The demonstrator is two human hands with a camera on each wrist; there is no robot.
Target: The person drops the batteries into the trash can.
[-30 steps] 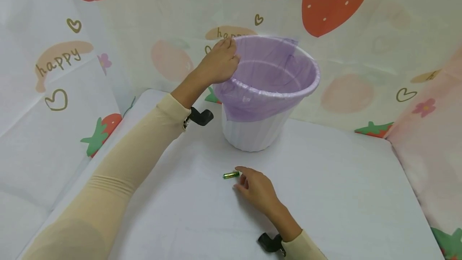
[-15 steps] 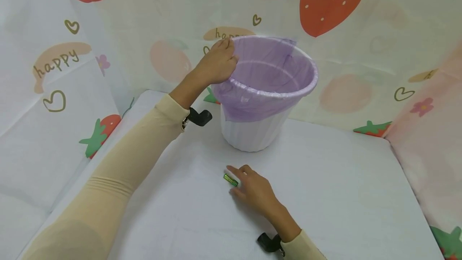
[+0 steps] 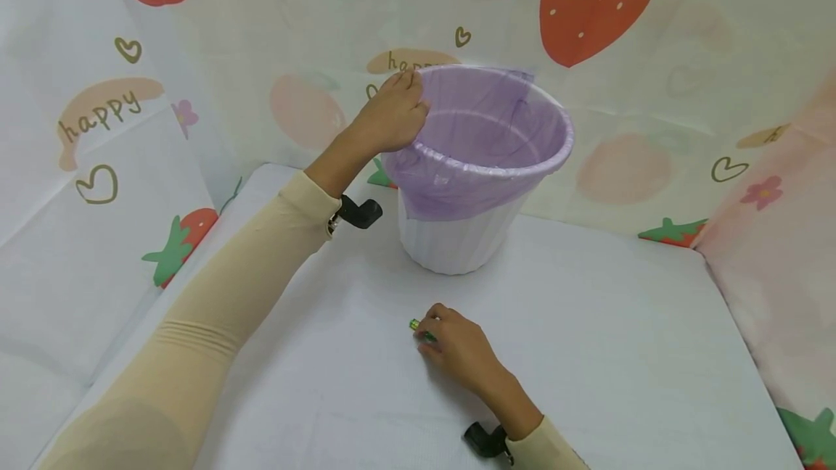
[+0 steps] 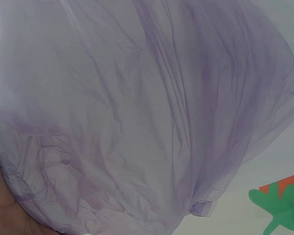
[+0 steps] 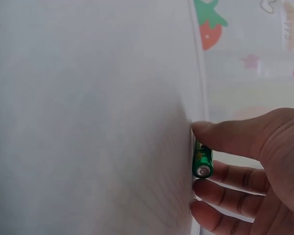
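Note:
A white trash can (image 3: 451, 241) stands tilted slightly, lined with a purple plastic bag (image 3: 457, 194) folded over its rim. My left hand (image 3: 395, 113) grips the rim at its left side, fingers curled over the bag; in the left wrist view the bag (image 4: 137, 112) fills most of the picture. In front of the can, my right hand (image 3: 460, 347) is low over the table, thumb and fingers around a small green battery (image 3: 414, 324). The right wrist view shows the battery (image 5: 203, 164) between thumb and fingers, its metal end facing the camera, right at the white cloth.
A white cloth covers the table (image 3: 620, 325). Fabric walls (image 3: 640, 107) printed with strawberries and hearts enclose it at the back and both sides. Black wrist cameras (image 3: 361, 213) sit at both cuffs.
The battery has turned on the table, and my right fingers, spread around it half a second ago, have closed over it. My left hand and the trash can stay in place.

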